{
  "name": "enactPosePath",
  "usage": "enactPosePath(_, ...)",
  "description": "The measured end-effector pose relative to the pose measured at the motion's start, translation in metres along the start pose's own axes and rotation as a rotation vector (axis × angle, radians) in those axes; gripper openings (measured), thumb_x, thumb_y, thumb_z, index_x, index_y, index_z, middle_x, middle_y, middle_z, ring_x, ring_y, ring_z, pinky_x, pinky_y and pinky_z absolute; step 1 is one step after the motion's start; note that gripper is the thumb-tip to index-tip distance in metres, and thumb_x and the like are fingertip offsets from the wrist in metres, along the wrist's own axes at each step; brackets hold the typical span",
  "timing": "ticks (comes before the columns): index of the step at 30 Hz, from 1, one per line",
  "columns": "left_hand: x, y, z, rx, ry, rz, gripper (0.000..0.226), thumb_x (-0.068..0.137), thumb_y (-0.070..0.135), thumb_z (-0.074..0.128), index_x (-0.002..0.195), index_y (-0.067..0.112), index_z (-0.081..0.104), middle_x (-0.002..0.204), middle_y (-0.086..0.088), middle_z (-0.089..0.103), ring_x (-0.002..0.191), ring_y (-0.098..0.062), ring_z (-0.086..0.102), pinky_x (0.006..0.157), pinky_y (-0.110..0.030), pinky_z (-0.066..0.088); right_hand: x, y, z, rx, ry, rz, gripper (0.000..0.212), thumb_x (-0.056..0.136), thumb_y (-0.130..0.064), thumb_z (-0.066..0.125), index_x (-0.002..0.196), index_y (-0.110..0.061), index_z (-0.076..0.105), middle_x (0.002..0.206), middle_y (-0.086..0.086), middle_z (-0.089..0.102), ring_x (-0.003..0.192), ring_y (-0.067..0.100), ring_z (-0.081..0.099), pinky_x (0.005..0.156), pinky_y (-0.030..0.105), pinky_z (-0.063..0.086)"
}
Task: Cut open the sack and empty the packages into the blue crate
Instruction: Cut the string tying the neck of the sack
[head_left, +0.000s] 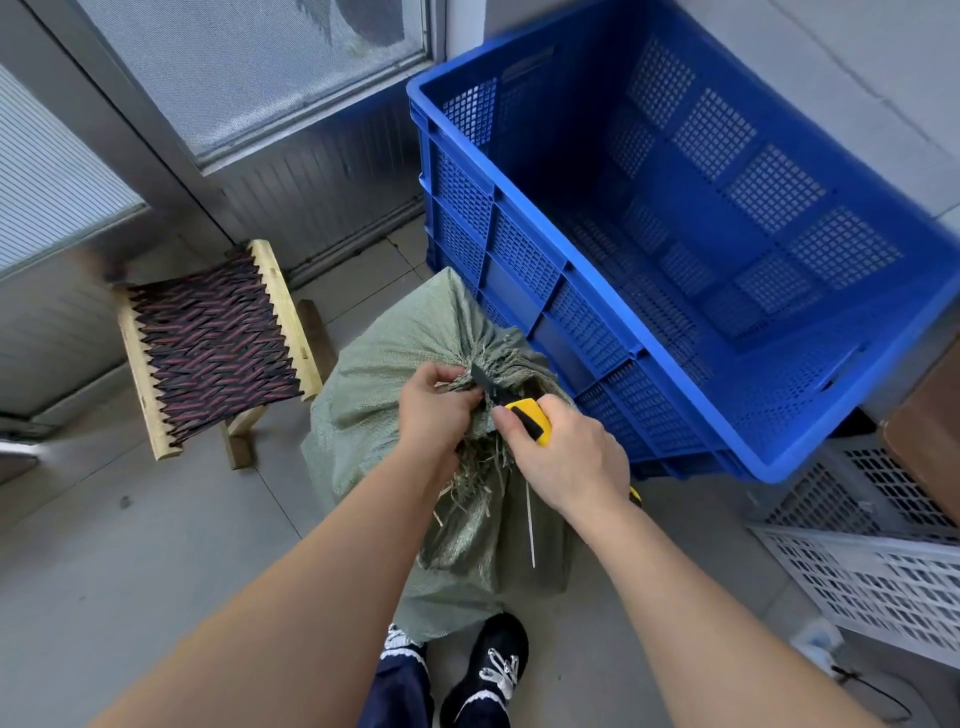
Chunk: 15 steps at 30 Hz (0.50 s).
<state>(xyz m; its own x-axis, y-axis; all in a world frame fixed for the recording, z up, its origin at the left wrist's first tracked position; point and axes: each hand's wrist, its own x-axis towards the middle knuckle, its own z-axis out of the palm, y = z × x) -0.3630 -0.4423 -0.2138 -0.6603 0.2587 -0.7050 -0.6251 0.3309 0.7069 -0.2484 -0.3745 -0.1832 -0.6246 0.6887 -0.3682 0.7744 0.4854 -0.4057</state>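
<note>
A blue crate (524, 254) filled the upper right, tilted, its mesh floor showing. At centre the green sack (363, 395) stood on the floor, contents hidden. The left grip (431, 410) clutched its frayed neck; the right grip (566, 457) clamped a yellow knife (531, 417), blade against the neck.

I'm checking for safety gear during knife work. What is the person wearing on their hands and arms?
Nothing protective shows. The left hand and right hand are bare, without gloves. The left forearm and right forearm are uncovered to the frame edge: no sleeve, watch or bracelet. No ring is visible.
</note>
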Motion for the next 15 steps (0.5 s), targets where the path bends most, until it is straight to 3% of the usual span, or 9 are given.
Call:
enactPosePath(7,-0.003,0.000,0.000,-0.038,0.015,-0.028,0.031,0.083,-0.006,0.064,0.075,0.020,0.049,0.071,-0.010,0.058,0.063,-0.021,0.051,0.062,-0.036,0.042,-0.006,0.002,-0.006,-0.090,0.028,-0.020,0.055,0.085,-0.076,0.033,0.073,-0.024,0.044,0.071,-0.002,0.058,0.068,0.023,0.055,0.056,0.032,0.037)
enactPosePath(15,-0.010,0.000,0.003,-0.003,0.040,-0.064,0.030,0.081,-0.007,0.060,0.077,0.021,0.050,0.079,-0.015,0.059,0.076,-0.026,0.054,0.069,-0.043,0.047,-0.010,-0.001,-0.011,-0.216,0.052,-0.026,0.051,0.087,-0.072,0.036,0.077,-0.022,0.045,0.076,0.000,0.054,0.069,0.025,0.050,0.056,0.031,0.036)
